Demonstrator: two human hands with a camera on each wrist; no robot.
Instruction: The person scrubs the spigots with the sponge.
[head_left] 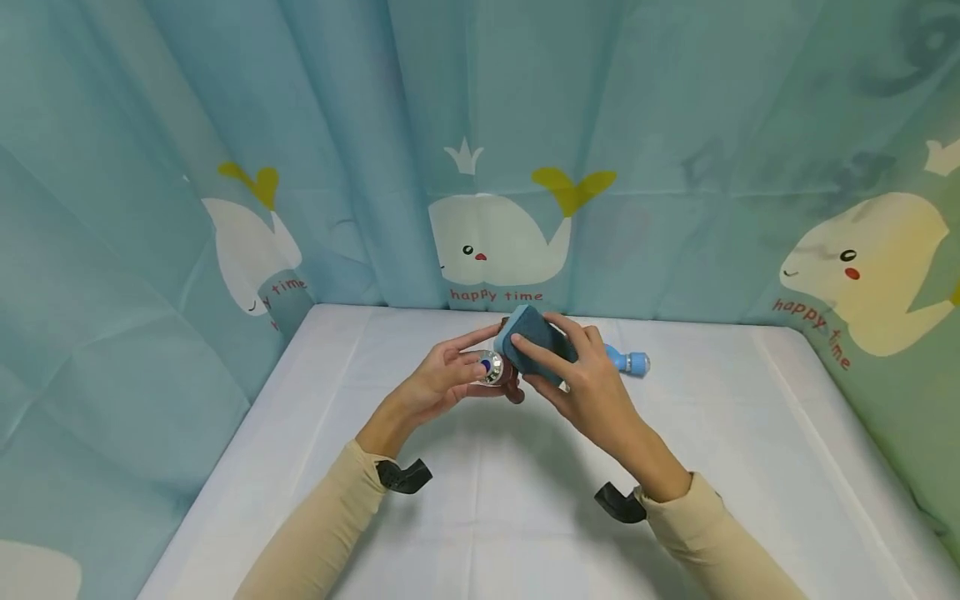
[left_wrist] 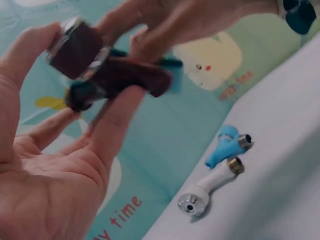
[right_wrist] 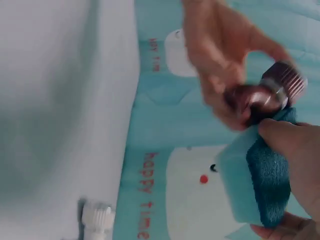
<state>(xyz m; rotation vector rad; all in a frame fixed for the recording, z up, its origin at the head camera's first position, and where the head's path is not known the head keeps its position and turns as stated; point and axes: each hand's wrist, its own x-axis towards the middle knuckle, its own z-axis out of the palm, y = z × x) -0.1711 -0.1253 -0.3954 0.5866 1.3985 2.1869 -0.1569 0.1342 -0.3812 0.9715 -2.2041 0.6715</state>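
My left hand [head_left: 438, 379] grips a dark red angle valve [left_wrist: 132, 77], thumb on its ridged, silver-rimmed knob and fingers against the body. A blue dot marks the knob's face in the head view. From the right, my right hand [head_left: 603, 392] pinches a blue sponge [head_left: 543, 343] with a darker, rougher side. In the right wrist view the sponge [right_wrist: 270, 180] lies right against the valve [right_wrist: 260, 97]; whether they touch is hard to tell. Both are held above the table, and the fingers partly cover the valve.
On the white table [head_left: 480, 500] behind my right hand lies a blue valve [head_left: 636, 363]. Beside it, a white valve [left_wrist: 215, 182] shows in the left wrist view. A blue-green curtain [head_left: 660, 250] with whale prints stands around the table's back and sides.
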